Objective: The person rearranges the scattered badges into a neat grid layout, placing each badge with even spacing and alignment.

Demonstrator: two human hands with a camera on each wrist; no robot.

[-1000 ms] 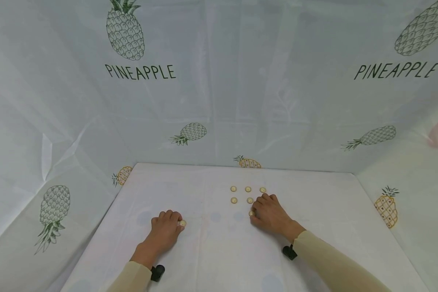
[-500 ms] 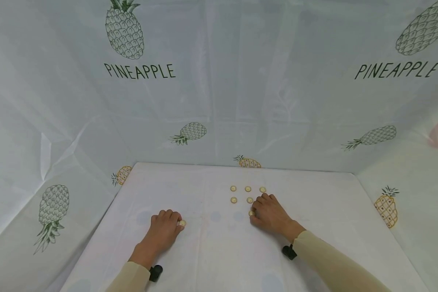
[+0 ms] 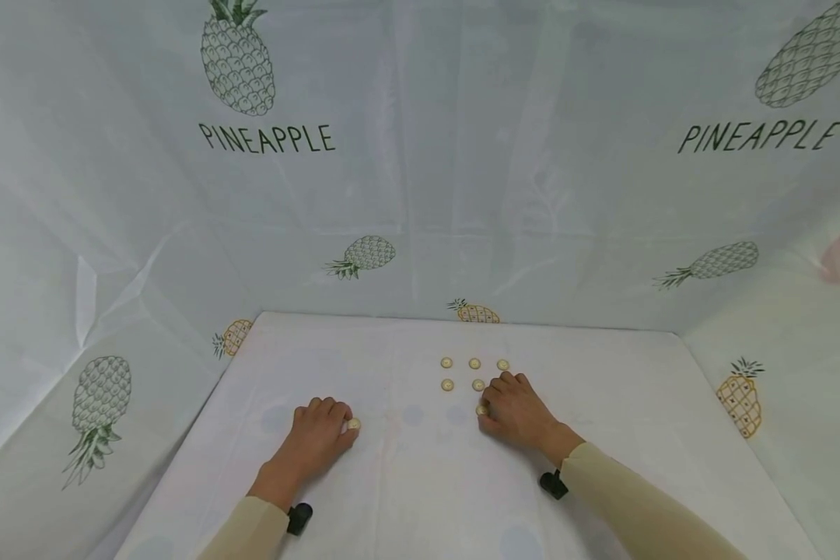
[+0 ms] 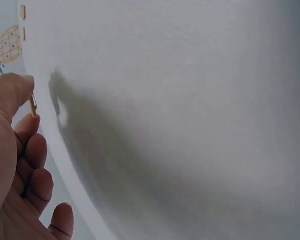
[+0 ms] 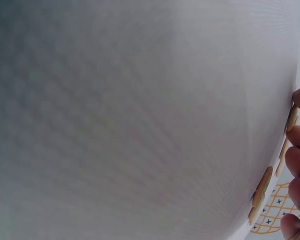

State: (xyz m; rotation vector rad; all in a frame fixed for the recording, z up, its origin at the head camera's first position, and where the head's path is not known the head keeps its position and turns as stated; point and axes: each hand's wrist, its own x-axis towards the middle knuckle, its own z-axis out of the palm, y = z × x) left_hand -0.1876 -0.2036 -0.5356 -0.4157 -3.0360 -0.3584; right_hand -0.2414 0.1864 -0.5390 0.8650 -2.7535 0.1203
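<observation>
Left of the table's middle, my left hand (image 3: 317,437) pinches a small round wooden button (image 3: 353,424) between thumb and index finger. The left wrist view shows this button (image 4: 33,106) edge-on between the fingertips, above the cloth and its shadow. My right hand (image 3: 521,416) pinches another pale button (image 3: 482,410) by its edge, low at the cloth, as the right wrist view shows that button (image 5: 292,118) between thumb and finger. Just beyond lie two buttons in a row, the nearer one (image 3: 478,385) right by the right fingers. Farther back is a row of three, including a button (image 3: 474,363).
A white cloth covers the table (image 3: 420,498). Behind and at the sides hangs a pale curtain (image 3: 476,194) with pineapple prints, meeting the table's back edge. A small black camera sits on each wrist, the left camera (image 3: 299,518) and the right camera (image 3: 553,484).
My left hand has shifted slightly to the right and away from me, carrying its button. The right hand and the laid-out buttons stay in place.
</observation>
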